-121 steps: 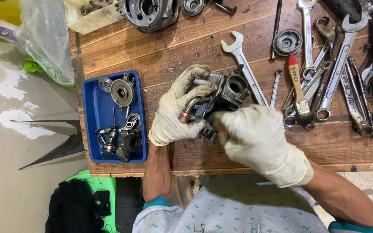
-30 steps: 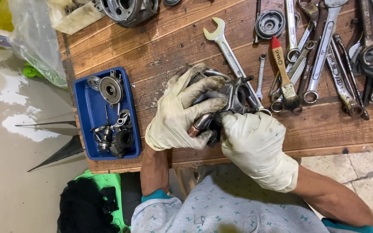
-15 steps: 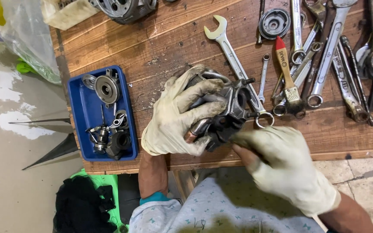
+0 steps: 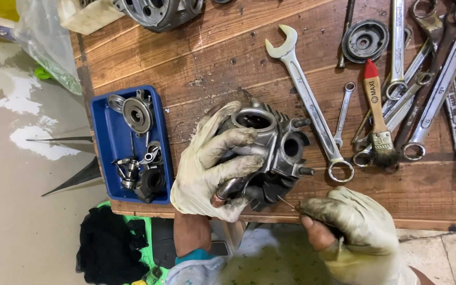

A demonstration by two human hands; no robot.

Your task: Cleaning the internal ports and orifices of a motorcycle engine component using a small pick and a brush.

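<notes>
The wooden workbench filled most of the view, its near edge running just below the hands, with bare floor beyond on the left. At that edge sat the grey finned engine head, tipped so its round ports faced upward — likely so the person could see into them. The left hand, gloved, was clamped round the casting's left side, fingers curled over the top to steady it. The right hand, also gloved, hung just off the bench edge, thumb and fingers pinched together on a thin wire-like pin aimed at the casting's lower side. A blue tray of small parts lay close on the left; spanners and a red-tipped brush crowded the right, leaving open wood mainly behind the casting.
</notes>
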